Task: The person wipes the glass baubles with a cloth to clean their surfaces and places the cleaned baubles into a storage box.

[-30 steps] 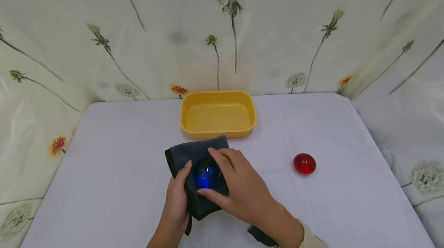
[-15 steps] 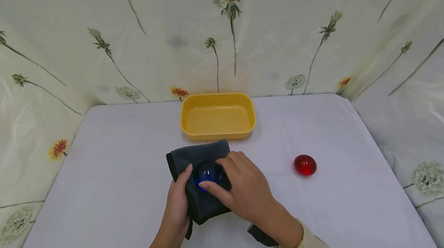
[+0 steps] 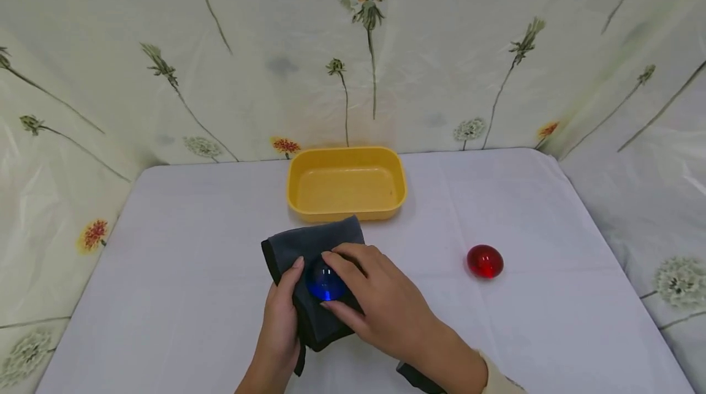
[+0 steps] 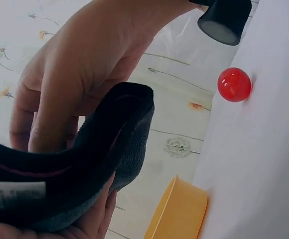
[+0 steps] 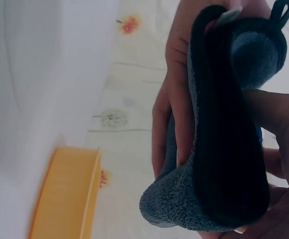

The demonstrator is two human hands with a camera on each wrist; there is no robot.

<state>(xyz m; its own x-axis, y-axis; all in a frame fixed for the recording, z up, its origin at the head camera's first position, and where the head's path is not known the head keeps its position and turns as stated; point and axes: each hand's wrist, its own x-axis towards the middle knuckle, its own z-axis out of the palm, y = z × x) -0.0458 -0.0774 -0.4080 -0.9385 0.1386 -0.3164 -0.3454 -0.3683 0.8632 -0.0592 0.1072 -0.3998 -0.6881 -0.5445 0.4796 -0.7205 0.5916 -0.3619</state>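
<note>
My left hand (image 3: 281,317) grips a folded dark grey cloth (image 3: 320,238) with black edging, its thumb on top at the left side. On the cloth rests a clear blue ball (image 3: 324,280). My right hand (image 3: 386,302) holds that ball between its thumb and fingers, from the right. The left wrist view shows the folded edge of the cloth (image 4: 134,154) with a white tag (image 4: 19,193), and hides the ball behind it. In the right wrist view, fingers of the left hand (image 5: 177,99) lie along the back of the fuzzy cloth (image 5: 172,201).
A clear red ball (image 3: 485,261) sits on the white tabletop (image 3: 193,271) to the right. Behind the cloth, near the table's back edge, stands a yellow tray (image 3: 347,215). A black strap (image 3: 418,377) shows under the right wrist. Flower-patterned curtains (image 3: 430,75) surround the table.
Over the last second the right thumb and fingers have shifted on the blue ball, inward over it and back out to its edge. Cloth and left hand moved only slightly.
</note>
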